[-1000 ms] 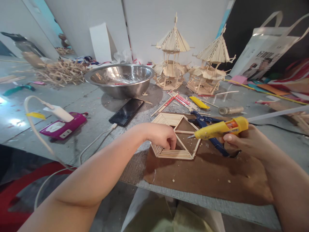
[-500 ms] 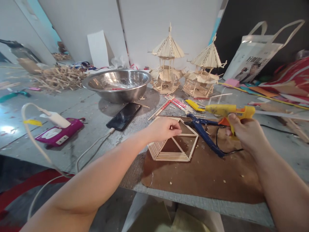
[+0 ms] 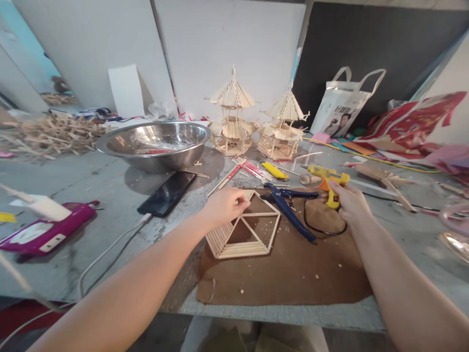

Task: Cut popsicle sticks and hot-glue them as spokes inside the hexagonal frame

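A six-sided frame of thin wooden sticks (image 3: 242, 253) lies on a brown mat (image 3: 286, 283), some of its sections filled with rows of sticks. My left hand (image 3: 225, 208) is over the frame's far left part, thumb and fingers pinched together. Whatever is between those fingertips, if anything, I cannot make out. To the right, my right hand (image 3: 348, 198) grips a yellow hot glue gun (image 3: 331, 182), its nozzle pointing left. Between the hands, blue-handled cutting pliers (image 3: 291, 212) rest on the mat. A yellow utility knife (image 3: 274, 170) and red-and-white strips (image 3: 252, 168) lie beyond them.
Two stick-built pagodas (image 3: 233, 127) (image 3: 284, 129) stand at the back. Leftward are a steel bowl (image 3: 154, 146), a phone (image 3: 167, 193) on a cable, a purple power strip (image 3: 54, 227) and a pile of sticks (image 3: 54, 134). A white bag (image 3: 340, 107) stands back right.
The head view has swung to the right, so things appear further left. The glue gun's nozzle has drawn away from the yellow knife, rightward. My left hand stays pinched over the frame.
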`<action>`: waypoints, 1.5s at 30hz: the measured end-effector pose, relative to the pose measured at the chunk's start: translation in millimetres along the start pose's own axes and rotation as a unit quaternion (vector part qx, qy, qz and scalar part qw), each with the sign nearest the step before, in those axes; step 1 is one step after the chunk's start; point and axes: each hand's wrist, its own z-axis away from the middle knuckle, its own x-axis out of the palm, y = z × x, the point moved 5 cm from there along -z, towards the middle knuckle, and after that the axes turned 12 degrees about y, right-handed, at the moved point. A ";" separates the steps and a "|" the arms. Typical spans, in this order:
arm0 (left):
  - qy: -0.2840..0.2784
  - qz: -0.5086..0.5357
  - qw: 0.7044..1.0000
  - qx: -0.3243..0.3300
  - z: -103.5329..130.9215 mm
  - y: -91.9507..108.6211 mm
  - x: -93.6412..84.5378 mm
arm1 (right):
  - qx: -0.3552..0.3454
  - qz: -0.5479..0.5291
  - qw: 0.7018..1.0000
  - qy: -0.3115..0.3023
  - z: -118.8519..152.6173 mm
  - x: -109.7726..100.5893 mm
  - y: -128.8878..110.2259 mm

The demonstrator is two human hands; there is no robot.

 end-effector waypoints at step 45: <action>0.012 -0.003 1.000 0.017 0.8 -6.4 1.3 | -0.439 0.620 0.628 -0.169 51.3 83.9 -31.1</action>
